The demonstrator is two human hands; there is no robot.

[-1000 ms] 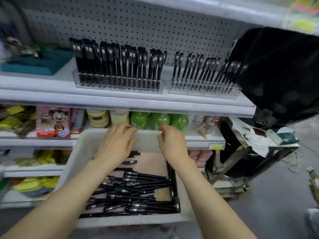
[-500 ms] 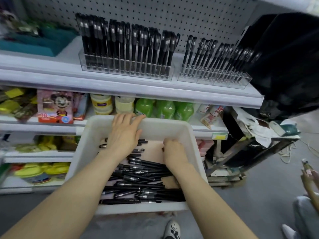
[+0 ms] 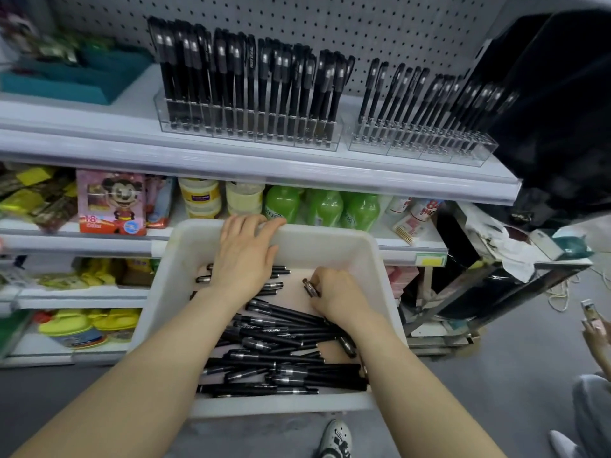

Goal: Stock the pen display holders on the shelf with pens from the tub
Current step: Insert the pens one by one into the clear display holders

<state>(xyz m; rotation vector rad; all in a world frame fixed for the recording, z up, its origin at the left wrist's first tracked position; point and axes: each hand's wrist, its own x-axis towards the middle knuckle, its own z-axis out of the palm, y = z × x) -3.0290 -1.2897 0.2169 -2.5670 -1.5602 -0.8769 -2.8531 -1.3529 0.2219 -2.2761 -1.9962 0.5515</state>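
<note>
Left hand flat, fingers straight on far rim of white plastic tub: likely keeps it steady. Right hand inside tub, fingers curled round one black pen, ready to lift. Loose black pens heaped below. Clear plastic pen holders above on white shelf; right one looks less full.

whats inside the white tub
Loose black pens lie piled in the white tub. The right hand pinches a pen. Whatever lies under it and the left hand is covered.
</note>
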